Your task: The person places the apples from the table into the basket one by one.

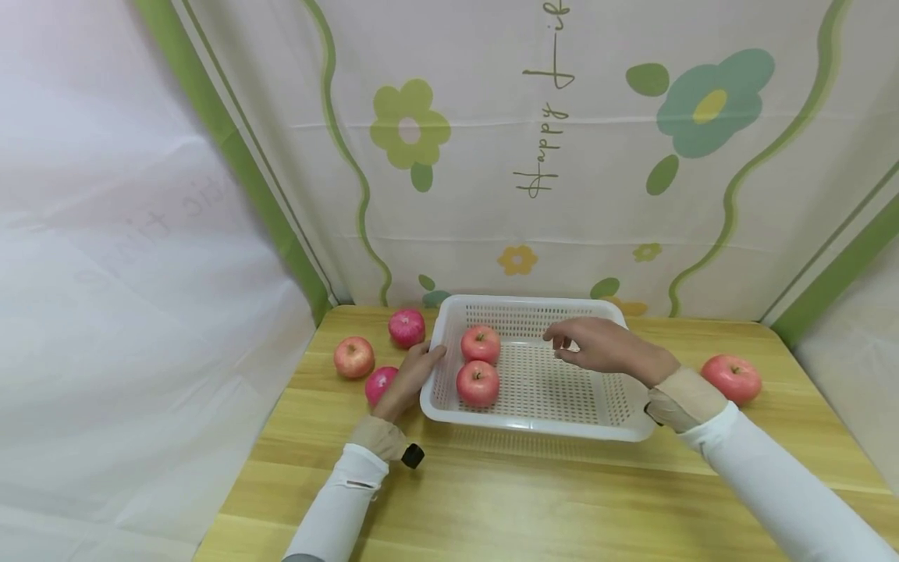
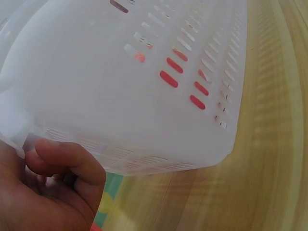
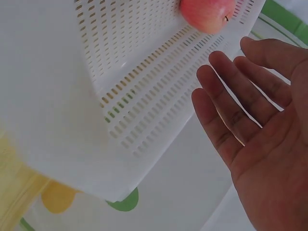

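A white plastic basket [image 1: 534, 425] with slotted walls stands on the wooden table. My left hand [image 1: 414, 375] grips its left rim, and in the left wrist view the curled fingers [image 2: 72, 159] show at that rim. Two red apples [image 1: 481, 344] [image 1: 478, 383] lie inside at the basket's left end. Over the right half of the basket hovers my right hand [image 1: 597, 343], fingers loosely bent and holding nothing. The right wrist view shows that palm [image 3: 269, 159] with its fingers apart, beside the basket wall and one apple [image 3: 208, 13].
Left of the basket lie an apple [image 1: 354, 357] and two magenta, onion-like round things [image 1: 406, 328] [image 1: 381, 385], one partly behind my left hand. A larger apple [image 1: 731, 379] sits to the right, near my right forearm. A printed curtain [image 1: 463, 203] hangs behind the table [image 1: 520, 499].
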Motion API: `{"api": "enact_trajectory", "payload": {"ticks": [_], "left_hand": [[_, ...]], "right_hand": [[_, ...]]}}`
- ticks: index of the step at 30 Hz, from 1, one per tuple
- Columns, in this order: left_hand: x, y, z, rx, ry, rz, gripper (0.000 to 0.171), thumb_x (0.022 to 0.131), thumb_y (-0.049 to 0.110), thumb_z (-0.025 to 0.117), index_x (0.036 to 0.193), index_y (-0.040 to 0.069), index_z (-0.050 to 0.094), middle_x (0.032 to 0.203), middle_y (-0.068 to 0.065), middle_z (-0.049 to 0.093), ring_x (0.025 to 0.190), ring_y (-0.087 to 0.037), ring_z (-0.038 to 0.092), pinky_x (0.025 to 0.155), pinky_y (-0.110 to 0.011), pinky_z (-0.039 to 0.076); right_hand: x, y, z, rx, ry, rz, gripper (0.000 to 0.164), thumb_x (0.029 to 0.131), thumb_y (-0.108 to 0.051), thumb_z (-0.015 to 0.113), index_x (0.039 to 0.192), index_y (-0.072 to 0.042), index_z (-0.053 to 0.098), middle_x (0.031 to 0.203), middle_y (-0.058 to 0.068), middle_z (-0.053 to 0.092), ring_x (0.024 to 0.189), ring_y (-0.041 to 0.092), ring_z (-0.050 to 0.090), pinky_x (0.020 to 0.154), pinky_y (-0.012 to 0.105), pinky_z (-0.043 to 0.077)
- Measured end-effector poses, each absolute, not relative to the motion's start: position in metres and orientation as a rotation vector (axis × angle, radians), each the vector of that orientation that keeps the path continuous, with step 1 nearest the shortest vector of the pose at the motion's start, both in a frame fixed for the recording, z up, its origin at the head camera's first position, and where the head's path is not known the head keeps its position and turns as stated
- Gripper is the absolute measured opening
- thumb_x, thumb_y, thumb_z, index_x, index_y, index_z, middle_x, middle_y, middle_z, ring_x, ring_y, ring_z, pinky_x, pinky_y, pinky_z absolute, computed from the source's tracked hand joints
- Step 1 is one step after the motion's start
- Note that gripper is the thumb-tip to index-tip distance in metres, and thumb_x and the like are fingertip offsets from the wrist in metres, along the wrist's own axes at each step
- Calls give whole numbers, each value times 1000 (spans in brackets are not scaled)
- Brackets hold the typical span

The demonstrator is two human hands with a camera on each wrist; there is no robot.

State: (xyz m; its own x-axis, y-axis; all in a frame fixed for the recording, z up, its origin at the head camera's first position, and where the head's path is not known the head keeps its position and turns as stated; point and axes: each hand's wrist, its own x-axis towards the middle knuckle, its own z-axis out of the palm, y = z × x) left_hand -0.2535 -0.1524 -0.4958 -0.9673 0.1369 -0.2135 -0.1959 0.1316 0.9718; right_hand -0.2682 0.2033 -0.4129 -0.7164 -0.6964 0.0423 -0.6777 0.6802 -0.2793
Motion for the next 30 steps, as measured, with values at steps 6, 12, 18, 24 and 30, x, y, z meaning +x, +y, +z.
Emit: {"api": "enact_trajectory", "payload": {"ticks": [6, 12, 18, 24, 30], "left_hand": [[-254, -152, -496, -54, 2176, 1913, 50, 109, 26, 49, 148, -5, 53, 135, -29, 66, 119, -39, 71, 91, -44, 65], [-254, -152, -496, -71, 2193, 1904, 50, 109, 26, 50, 148, -5, 54, 134, -28, 67, 114, -35, 73, 88, -41, 66], [-253, -153, -497, -41, 2164, 1928, 50, 110, 24, 48, 150, -6, 52, 137, -31, 64, 119, -38, 70, 92, -43, 65], [-253, -153, -498, -4, 2155, 1936, 51, 111, 23, 47, 152, -7, 50, 139, -33, 62, 121, -41, 68, 95, -46, 64], [-252, -153, -497, -34, 2167, 1922, 50, 111, 24, 47, 149, -7, 52, 136, -31, 64, 119, -40, 71, 91, -44, 65]], "right_hand": [[-270, 217, -414, -1139, 2881, -452, 27, 98, -12, 74, 125, -6, 74, 120, 9, 76, 109, 29, 72, 92, 51, 60], [-271, 232, -415, -1098, 2911, -501, 27, 98, -10, 74, 124, -5, 73, 128, 13, 72, 124, 39, 64, 103, 58, 55], [-274, 243, -416, -1087, 2942, -532, 26, 96, -9, 76, 122, -3, 74, 125, 15, 73, 122, 41, 64, 103, 60, 53], [-276, 256, -418, -1015, 2945, -555, 30, 96, -8, 75, 126, -1, 72, 131, 20, 69, 126, 44, 61, 101, 61, 54], [-278, 268, -416, -964, 2970, -534, 33, 97, -9, 74, 128, 1, 70, 135, 23, 67, 130, 49, 59, 106, 66, 50]]}}
